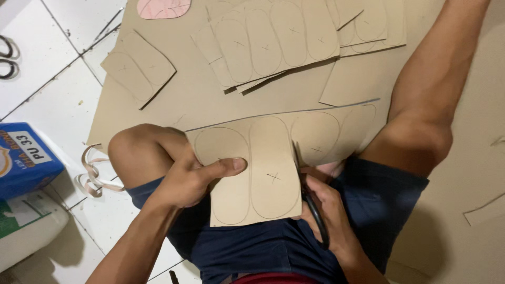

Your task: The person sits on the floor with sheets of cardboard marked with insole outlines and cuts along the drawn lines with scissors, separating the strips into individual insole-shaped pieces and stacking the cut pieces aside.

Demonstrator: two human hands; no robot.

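My left hand (192,176) grips a tan cardboard strip (268,168) with several pencilled oval outlines, thumb lying across its face. My right hand (326,215) is closed on black scissors (310,202), whose blades sit in a cut running up the strip between two ovals. The strip rests over my lap, between my bent knees.
A large tan cardboard sheet (200,100) covers the white tiled floor. On it lie stacked marked sheets (273,42), a smaller marked piece (138,67) and a pink oval template (163,7). A blue box (23,158) and curled offcut strips (92,173) lie at left.
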